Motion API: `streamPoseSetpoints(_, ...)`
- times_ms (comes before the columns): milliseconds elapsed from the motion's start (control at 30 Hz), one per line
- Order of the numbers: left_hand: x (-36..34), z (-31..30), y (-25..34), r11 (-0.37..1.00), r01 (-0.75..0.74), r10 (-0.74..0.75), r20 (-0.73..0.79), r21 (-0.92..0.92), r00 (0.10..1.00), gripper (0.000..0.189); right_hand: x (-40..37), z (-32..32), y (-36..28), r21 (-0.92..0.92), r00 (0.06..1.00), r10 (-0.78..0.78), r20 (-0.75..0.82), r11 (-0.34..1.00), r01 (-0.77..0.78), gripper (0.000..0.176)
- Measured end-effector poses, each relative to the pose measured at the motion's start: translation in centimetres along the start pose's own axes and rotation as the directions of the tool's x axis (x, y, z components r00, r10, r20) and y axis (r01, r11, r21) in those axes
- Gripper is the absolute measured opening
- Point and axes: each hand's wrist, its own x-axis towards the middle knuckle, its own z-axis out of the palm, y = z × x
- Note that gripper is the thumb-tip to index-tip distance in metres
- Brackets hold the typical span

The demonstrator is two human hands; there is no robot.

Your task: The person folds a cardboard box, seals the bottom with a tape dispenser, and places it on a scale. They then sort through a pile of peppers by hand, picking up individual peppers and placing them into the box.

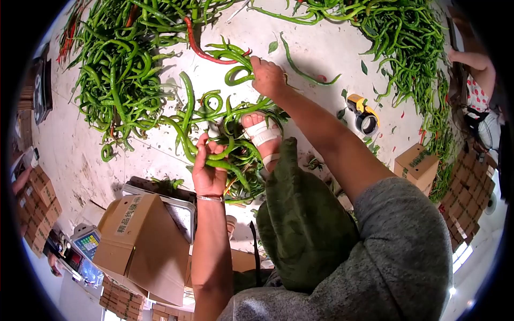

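Long green peppers [184, 101] lie across the white floor in front of me. My left hand [210, 170] is palm up at the lower centre, its fingers curled around a few green peppers [227, 165]. Farther forward, my right hand [267, 77] is closed on the ends of a small bunch of green peppers [231, 55]. One long red pepper [195, 45] reaches to that bunch. Between the hands, more curled green peppers [214, 104] lie beside my sandalled foot [261, 134].
Big pepper heaps [120, 80] [407, 48] lie at left and right. A yellow tape dispenser [364, 115] is right of my arm. An open cardboard box [142, 246] and a scale [85, 241] stand lower left, a carton [416, 165] at right. Another person's arm [474, 61] shows far right.
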Motion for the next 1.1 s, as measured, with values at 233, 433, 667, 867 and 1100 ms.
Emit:
streamPoseSetpoints(233,2.6,0.2,0.0,0.995,0.023,-0.022,-0.008,0.097,1.0,0.041,-4.3,-4.7,-6.0,0.341,0.983,-0.116,-0.141,0.927,0.158,0.039)
streamPoseSetpoints(433,2.9,1.4,-0.6,0.973,-0.032,0.035,-0.006,0.229,0.999,0.047,-11.1,-6.9,-11.8,0.43,0.885,-0.415,0.212,0.853,0.296,0.072)
streamPoseSetpoints(667,2.5,-1.6,1.7,0.996,-0.013,0.026,-0.153,0.084,0.988,0.018,-8.0,-7.8,-8.7,0.848,0.679,-0.68,0.278,0.506,0.159,0.035)
streamPoseSetpoints(867,0.5,-4.4,5.9,0.949,-0.291,0.301,0.074,-0.119,0.951,0.03,-3.6,-5.8,9.1,-0.408,0.999,-0.023,-0.038,0.913,0.005,0.018)
streamPoseSetpoints(1100,-1.4,-7.0,7.1,0.918,-0.36,0.369,0.025,-0.164,0.929,0.029,-4.4,-5.1,14.8,-0.183,0.956,0.216,0.199,0.966,-0.181,0.016)
